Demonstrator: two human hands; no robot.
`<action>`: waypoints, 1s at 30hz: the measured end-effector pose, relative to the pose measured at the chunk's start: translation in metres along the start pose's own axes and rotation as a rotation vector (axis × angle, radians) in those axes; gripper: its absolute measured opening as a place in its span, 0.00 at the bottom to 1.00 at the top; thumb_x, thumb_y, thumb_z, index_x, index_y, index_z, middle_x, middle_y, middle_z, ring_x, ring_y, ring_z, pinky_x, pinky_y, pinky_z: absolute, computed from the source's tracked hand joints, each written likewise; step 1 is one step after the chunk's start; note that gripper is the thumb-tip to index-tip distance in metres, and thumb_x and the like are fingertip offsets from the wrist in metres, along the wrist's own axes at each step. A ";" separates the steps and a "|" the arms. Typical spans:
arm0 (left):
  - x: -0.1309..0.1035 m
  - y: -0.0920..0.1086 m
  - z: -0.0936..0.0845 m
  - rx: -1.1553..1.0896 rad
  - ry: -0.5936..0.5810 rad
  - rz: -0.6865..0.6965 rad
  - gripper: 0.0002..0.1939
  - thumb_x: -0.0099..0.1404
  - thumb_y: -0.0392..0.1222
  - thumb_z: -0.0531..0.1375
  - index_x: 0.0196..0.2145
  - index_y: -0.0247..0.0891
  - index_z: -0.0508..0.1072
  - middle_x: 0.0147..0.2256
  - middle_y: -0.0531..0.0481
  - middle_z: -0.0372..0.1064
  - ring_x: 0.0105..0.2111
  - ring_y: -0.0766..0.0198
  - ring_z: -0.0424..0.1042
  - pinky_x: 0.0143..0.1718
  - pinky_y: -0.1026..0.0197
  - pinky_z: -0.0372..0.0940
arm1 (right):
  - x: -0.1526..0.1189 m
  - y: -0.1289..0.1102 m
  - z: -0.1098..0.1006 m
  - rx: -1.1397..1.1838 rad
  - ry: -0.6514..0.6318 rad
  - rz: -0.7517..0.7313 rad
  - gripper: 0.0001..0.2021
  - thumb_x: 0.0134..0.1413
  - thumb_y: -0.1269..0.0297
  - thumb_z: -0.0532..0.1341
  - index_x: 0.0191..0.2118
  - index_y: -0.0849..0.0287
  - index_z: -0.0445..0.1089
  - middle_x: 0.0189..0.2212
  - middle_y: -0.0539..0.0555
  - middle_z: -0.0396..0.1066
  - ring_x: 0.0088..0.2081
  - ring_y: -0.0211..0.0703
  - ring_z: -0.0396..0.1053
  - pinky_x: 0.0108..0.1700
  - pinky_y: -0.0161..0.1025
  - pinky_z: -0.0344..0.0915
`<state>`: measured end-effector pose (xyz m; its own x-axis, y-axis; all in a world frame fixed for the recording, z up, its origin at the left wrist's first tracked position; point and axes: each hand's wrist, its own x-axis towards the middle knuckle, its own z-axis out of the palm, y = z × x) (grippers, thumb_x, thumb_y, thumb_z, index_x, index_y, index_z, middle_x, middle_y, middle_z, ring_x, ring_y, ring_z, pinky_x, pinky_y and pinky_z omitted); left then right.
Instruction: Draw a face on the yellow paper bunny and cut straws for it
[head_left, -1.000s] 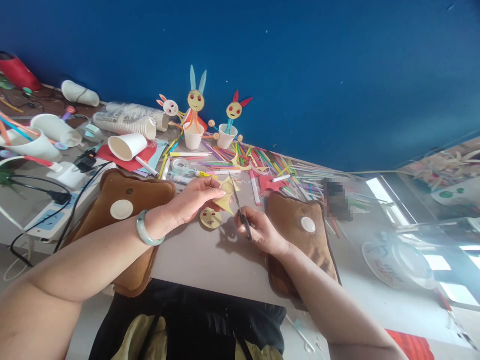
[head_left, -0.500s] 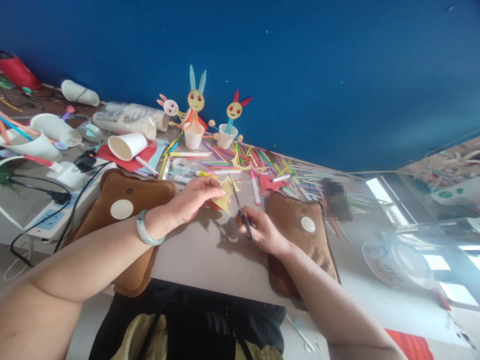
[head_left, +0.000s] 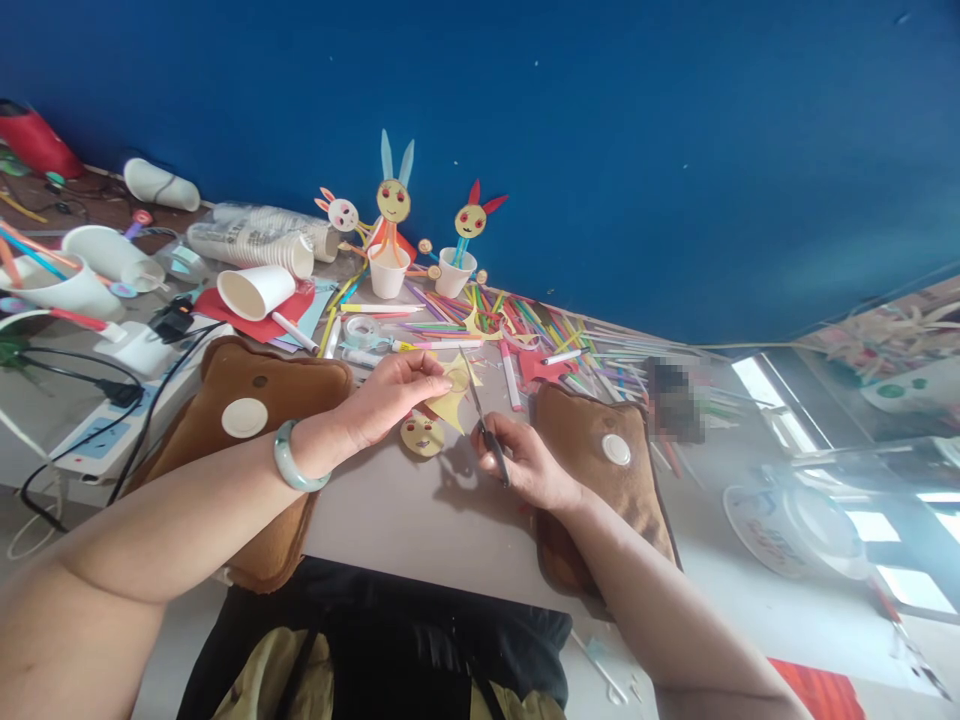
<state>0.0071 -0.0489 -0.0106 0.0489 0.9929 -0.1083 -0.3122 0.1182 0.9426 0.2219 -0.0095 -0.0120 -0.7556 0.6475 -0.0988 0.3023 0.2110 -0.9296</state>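
Between thumb and fingers, my left hand (head_left: 401,395) pinches a piece of yellow paper (head_left: 448,408) that has a round outline drawn on it. My right hand (head_left: 531,462) grips black-handled scissors (head_left: 493,452), their blades pointing away from me along the paper's right side. Whether the blades touch the paper I cannot tell. On the table just below the paper lies a yellow paper disc with a drawn face (head_left: 422,438); its top is partly hidden by my left hand and the paper.
Brown plush warmers lie left (head_left: 255,450) and right (head_left: 600,480) of my hands. Behind are rabbit figures in paper cups (head_left: 388,272), scattered colourful sticks (head_left: 450,310) and markers (head_left: 510,375). A power strip (head_left: 97,430) with cables and tipped paper cups (head_left: 256,290) occupy the left.
The yellow face disc now shows on the table below my left hand, where it was not visible before. Both hands, the paper and the scissors have hardly moved.
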 end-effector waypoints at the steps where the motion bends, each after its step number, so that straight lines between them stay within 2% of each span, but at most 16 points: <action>1: 0.000 0.000 0.000 0.023 0.003 0.012 0.12 0.55 0.45 0.65 0.28 0.38 0.66 0.25 0.57 0.64 0.25 0.71 0.65 0.23 0.69 0.62 | 0.000 0.000 0.000 -0.008 0.004 -0.004 0.29 0.44 0.33 0.62 0.25 0.58 0.59 0.21 0.47 0.61 0.24 0.33 0.54 0.25 0.33 0.53; 11: 0.000 0.000 -0.003 0.103 -0.001 0.053 0.10 0.56 0.46 0.65 0.29 0.39 0.68 0.25 0.56 0.65 0.24 0.70 0.65 0.23 0.68 0.62 | -0.001 0.002 -0.001 -0.043 -0.003 -0.010 0.29 0.45 0.32 0.61 0.25 0.58 0.58 0.21 0.47 0.59 0.25 0.34 0.53 0.25 0.33 0.53; 23: 0.000 -0.001 -0.004 0.135 0.016 0.044 0.09 0.57 0.46 0.64 0.30 0.40 0.68 0.26 0.56 0.64 0.24 0.71 0.64 0.21 0.68 0.57 | -0.001 0.002 -0.002 -0.034 -0.011 0.005 0.29 0.43 0.33 0.62 0.25 0.58 0.57 0.21 0.47 0.59 0.25 0.34 0.53 0.25 0.33 0.52; 30: -0.001 -0.001 -0.005 0.124 -0.020 0.045 0.09 0.59 0.46 0.62 0.31 0.39 0.66 0.26 0.55 0.65 0.26 0.68 0.68 0.20 0.68 0.56 | -0.001 0.004 -0.001 -0.037 -0.007 0.011 0.30 0.43 0.33 0.62 0.25 0.58 0.58 0.21 0.47 0.59 0.25 0.33 0.54 0.25 0.33 0.52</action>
<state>0.0028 -0.0499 -0.0134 0.0569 0.9966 -0.0598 -0.1951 0.0699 0.9783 0.2247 -0.0082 -0.0152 -0.7560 0.6450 -0.1111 0.3318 0.2314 -0.9145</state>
